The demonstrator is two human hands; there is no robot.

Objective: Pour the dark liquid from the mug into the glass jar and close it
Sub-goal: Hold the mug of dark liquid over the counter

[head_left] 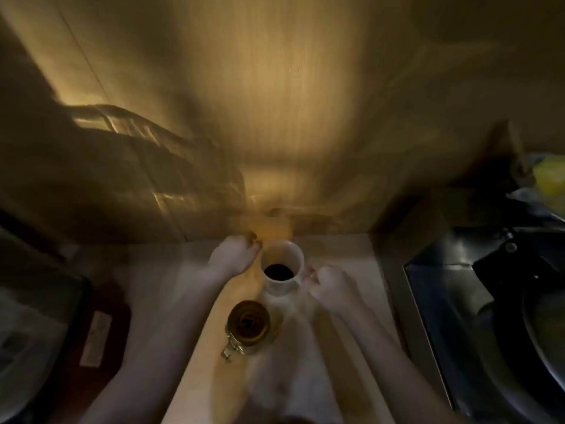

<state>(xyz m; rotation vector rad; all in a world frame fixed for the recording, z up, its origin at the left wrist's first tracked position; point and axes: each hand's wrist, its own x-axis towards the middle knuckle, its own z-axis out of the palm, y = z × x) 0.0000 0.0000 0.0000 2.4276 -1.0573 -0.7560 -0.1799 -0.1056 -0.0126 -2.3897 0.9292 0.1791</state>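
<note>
Dim, motion-blurred kitchen counter (336, 255); a dark sink (489, 301) sits to the right. A white mug (282, 267) of dark liquid stands upright, glass jar (249, 327) just nearer. Left hand (234, 255) and right hand (328, 284) flank the mug — whether either grips it cannot be told.

Both hands (232, 255) smeared, grip perhaps empty

A single head-worn wide-angle camera looks steeply down and forward from above the person's forearms onto a counter (333, 301), close over it, with the wall (275, 102) ahead filling the upper frame. The picture is dim and motion-blurred.
</note>
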